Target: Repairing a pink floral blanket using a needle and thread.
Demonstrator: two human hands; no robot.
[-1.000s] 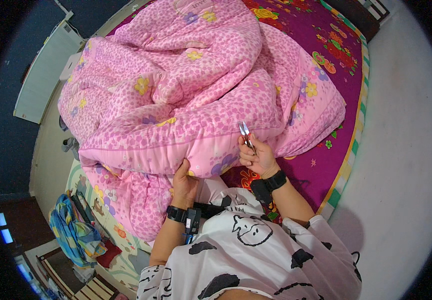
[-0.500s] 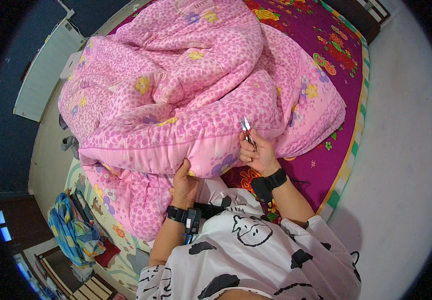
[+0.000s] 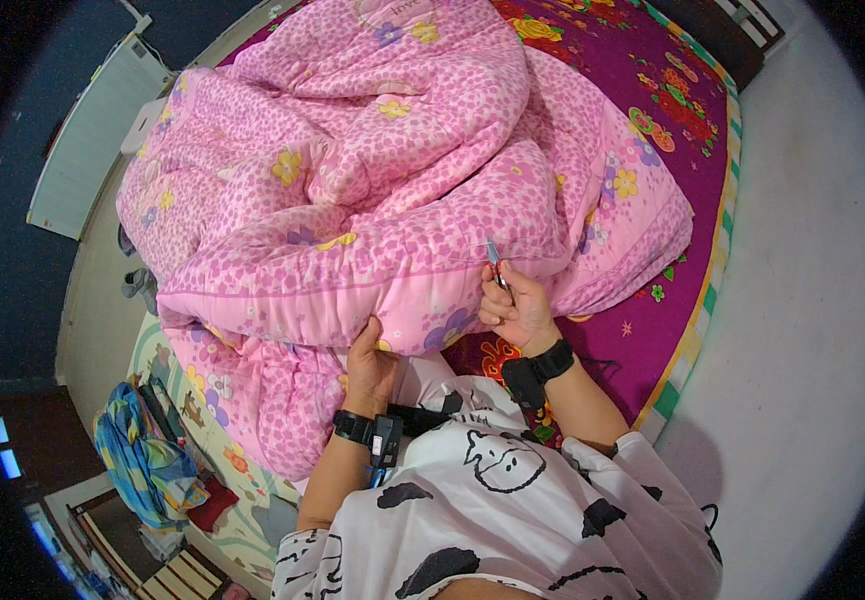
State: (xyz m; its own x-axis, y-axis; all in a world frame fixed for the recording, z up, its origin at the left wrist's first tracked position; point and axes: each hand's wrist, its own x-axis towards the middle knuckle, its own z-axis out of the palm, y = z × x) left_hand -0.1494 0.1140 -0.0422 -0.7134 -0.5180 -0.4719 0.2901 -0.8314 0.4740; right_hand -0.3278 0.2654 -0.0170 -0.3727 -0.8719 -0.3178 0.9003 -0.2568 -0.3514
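Observation:
A thick pink quilt (image 3: 392, 200), printed with flowers, lies bunched in front of me. My left hand (image 3: 370, 370) grips its near edge, the thumb on top and the other fingers hidden beneath. In my right hand (image 3: 518, 310) are small thread snips (image 3: 494, 262) with red on the handle. Their blades are together and point away from me, just over the quilt's near roll. What looks like a fine pale thread runs by the tips, too thin to make out well.
Under the quilt spreads a purple floral mat (image 3: 642, 340) with a striped border. Blue and yellow cloth (image 3: 147, 460) is heaped at the left, near a slatted wooden piece (image 3: 187, 578). A pale panel (image 3: 102, 135) stands at the far left; grey floor (image 3: 802, 300) lies right.
The blades of the snips have come together; half a second ago they were spread apart. Both hands and the quilt have hardly moved.

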